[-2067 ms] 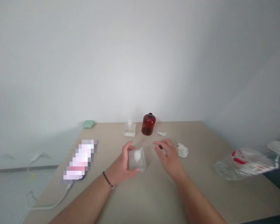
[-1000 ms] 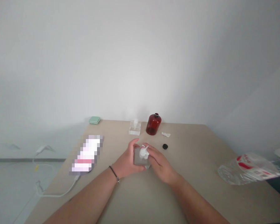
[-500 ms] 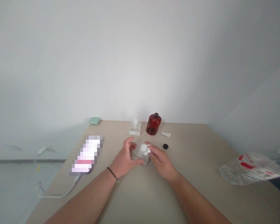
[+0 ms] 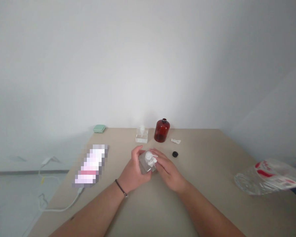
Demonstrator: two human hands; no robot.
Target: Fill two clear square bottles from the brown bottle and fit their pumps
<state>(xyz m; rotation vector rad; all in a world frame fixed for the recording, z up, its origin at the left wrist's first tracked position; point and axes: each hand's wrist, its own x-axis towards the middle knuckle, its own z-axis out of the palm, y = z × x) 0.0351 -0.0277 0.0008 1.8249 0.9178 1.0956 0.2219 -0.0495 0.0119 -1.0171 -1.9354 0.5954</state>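
Two hands on one clear square pump bottle (image 4: 145, 163), mid-worktop (image 4: 199, 177): we see the left hand (image 4: 134, 168) gripping its side, the right hand (image 4: 169, 173) closed over the white pump head (image 4: 150, 159). Black cap (image 4: 175, 154) lies nearby; amber glass bottle (image 4: 162, 130) and second clear pump bottle (image 4: 141, 135) stand farther back.

And right now nothing's readable: the red print on the label (image 4: 263, 173) of the plastic bottle (image 4: 268, 177) at right is too blurred, and the pixelated object (image 4: 90, 165) at left shows no text.
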